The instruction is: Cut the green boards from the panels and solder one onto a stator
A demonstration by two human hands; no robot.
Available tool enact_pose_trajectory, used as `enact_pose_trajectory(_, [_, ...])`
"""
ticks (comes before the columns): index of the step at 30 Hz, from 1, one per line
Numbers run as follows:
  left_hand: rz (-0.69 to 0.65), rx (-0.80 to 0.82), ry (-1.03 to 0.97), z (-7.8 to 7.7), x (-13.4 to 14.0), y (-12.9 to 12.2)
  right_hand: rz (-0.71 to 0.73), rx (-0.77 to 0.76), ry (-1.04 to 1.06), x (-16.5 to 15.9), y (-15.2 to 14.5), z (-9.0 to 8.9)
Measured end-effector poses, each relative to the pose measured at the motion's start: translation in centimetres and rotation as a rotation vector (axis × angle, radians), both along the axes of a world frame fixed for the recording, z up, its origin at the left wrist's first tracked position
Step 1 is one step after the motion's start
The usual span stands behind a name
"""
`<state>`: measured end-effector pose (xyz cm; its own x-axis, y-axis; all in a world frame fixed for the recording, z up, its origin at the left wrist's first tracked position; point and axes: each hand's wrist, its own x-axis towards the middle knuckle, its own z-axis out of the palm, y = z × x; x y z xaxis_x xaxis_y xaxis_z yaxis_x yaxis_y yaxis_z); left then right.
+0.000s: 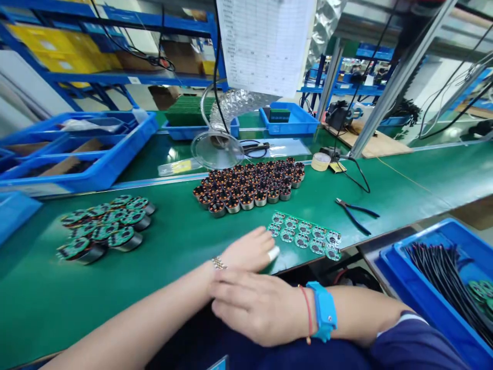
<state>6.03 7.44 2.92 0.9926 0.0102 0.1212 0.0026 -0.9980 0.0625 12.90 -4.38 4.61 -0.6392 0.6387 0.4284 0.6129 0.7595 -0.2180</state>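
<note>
While a green desk spans the view, a blue divided tray stands at its far left and a blue bin of dark wires sits lower right. Copper-wound rings crowd the middle; board-topped metal rounds cluster left. The right hand lies across the left wrist, fingers close together and nearly straight; whether it grips there, I cannot tell. The left hand, loosely open, shows nothing in its grasp. Just right of its fingertips, at the near edge, lies the circuit-board panel, with pliers beyond. Smallest are a linked bracelet and a white finger cover.
</note>
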Motion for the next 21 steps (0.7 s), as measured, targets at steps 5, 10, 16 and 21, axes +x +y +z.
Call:
enact_pose_trajectory(5, [0.331,-0.203,-0.041,0.4,-3.9,2.1,-0.247,-0.109,-0.079,7.5,-1.1,-1.6])
enact_pose_trajectory(10, [0.353,-0.637,0.005,-2.3,-7.2,-1.7,-0.717,-0.336,-0.205,17.2,-3.3,-6.6])
enact_pose_trajectory(16, [0.665,-1.881,-0.242,-4.6,-3.9,-7.3,-0.730,-0.283,0.134,13.5,-3.5,-7.1])
enact_pose_trajectory(21, [0.803,-2.244,-0.510,-4.4,-1.6,-8.1,-0.657,-0.347,0.378,7.6,-1.5,-5.9])
